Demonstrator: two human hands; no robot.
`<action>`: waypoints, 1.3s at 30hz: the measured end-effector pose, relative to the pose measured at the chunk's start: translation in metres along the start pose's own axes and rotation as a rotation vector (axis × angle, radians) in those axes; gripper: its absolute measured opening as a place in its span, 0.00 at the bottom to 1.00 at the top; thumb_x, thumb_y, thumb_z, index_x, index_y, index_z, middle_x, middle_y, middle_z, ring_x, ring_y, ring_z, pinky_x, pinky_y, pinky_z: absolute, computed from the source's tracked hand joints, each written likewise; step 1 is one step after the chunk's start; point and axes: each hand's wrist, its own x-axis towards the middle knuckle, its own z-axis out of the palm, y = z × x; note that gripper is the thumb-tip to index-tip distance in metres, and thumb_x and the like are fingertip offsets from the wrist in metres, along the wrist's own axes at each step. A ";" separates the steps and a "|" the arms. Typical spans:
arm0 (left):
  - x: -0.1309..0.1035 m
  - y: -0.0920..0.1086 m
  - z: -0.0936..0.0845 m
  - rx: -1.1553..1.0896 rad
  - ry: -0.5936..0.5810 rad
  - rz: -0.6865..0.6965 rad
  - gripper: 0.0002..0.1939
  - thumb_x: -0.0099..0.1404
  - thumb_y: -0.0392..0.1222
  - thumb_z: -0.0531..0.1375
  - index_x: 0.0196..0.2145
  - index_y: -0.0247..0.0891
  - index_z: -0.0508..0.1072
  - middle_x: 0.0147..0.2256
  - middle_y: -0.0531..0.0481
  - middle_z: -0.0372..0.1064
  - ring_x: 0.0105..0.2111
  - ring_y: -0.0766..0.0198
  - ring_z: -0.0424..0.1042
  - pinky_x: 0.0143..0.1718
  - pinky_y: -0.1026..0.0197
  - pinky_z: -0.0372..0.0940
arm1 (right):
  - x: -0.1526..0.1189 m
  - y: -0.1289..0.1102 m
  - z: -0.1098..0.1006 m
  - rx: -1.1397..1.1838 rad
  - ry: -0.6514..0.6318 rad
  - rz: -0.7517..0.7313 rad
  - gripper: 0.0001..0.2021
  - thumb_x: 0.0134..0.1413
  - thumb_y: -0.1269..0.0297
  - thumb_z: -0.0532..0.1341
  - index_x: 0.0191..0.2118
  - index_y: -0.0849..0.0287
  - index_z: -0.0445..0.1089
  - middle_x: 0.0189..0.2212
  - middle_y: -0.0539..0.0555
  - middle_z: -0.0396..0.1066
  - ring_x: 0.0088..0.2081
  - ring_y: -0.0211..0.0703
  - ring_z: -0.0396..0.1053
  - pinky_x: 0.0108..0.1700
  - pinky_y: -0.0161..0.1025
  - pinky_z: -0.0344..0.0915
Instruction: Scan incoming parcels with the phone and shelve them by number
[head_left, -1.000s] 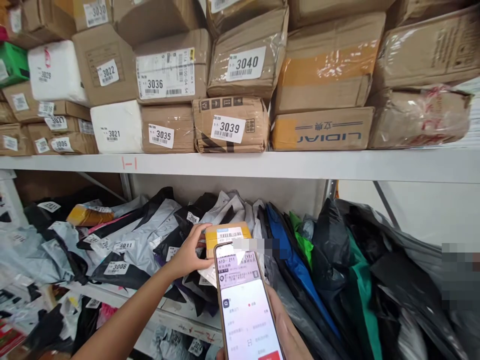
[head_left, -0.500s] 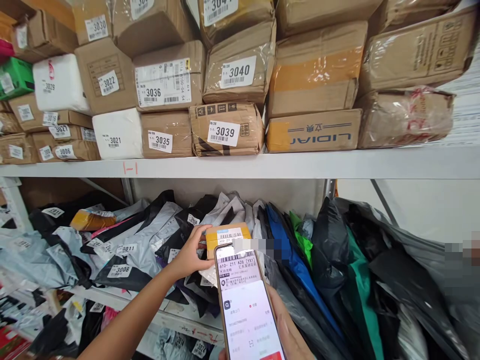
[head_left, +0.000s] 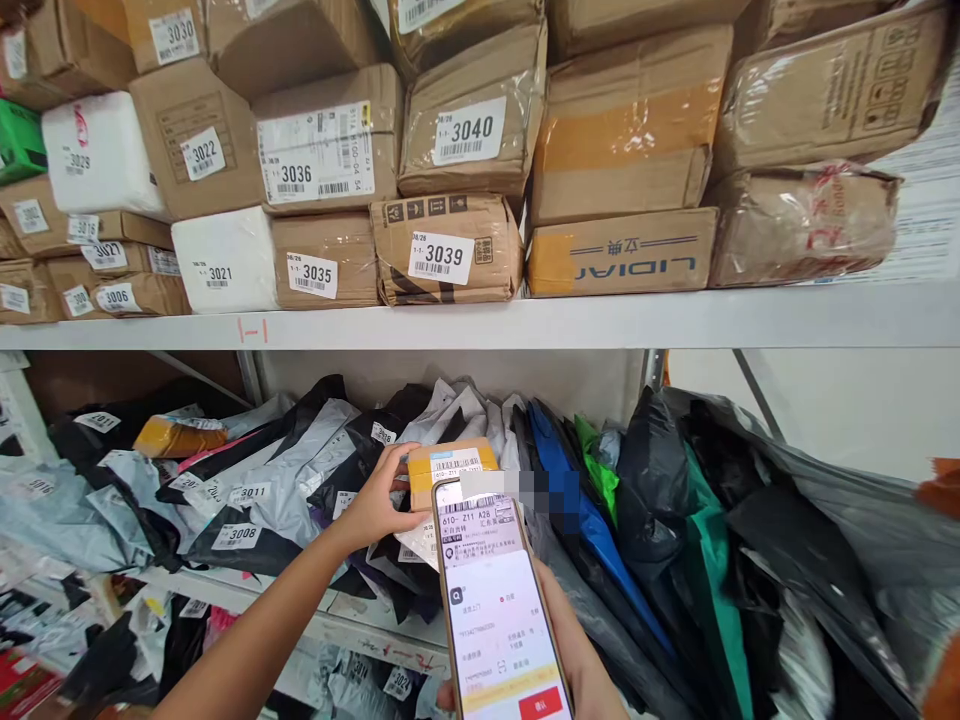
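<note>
Yellow and brown, a small labelled box (head_left: pixel 444 460) is pinched at its left end by the left hand (head_left: pixel 381 503), below the white shelf (head_left: pixel 480 326) of numbered cartons (head_left: pixel 446 250) and before the bagged parcels (head_left: pixel 289 455); the right hand (head_left: pixel 566 640) wraps around a lit phone (head_left: pixel 499 600) that partly hides the box

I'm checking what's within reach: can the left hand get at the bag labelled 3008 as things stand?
Probably not without letting go: the left hand grips the yellow box. Otherwise the way looks free; the bag labelled 3008 lies nearby, its label uncovered.
</note>
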 end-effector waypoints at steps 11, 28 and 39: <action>0.001 -0.001 0.001 0.019 0.014 0.015 0.41 0.50 0.39 0.68 0.59 0.46 0.55 0.59 0.43 0.49 0.55 0.52 0.64 0.54 0.54 0.66 | 0.013 -0.005 -0.003 0.021 0.110 0.143 0.59 0.25 0.68 0.80 0.62 0.49 0.44 0.37 0.54 0.79 0.33 0.58 0.78 0.38 0.53 0.74; 0.001 -0.001 0.001 0.052 0.052 0.058 0.41 0.49 0.39 0.69 0.58 0.45 0.58 0.58 0.41 0.53 0.53 0.50 0.68 0.51 0.52 0.69 | 0.016 -0.006 -0.005 0.087 0.078 0.212 0.54 0.34 0.49 0.77 0.63 0.52 0.46 0.34 0.55 0.79 0.35 0.60 0.78 0.38 0.53 0.73; -0.030 0.029 0.023 0.132 0.552 0.280 0.40 0.48 0.39 0.71 0.57 0.45 0.61 0.54 0.45 0.55 0.53 0.54 0.66 0.50 0.53 0.70 | -0.037 -0.014 -0.034 -0.088 -0.015 0.062 0.63 0.44 0.57 0.73 0.70 0.51 0.21 0.58 0.59 0.69 0.54 0.59 0.72 0.48 0.47 0.70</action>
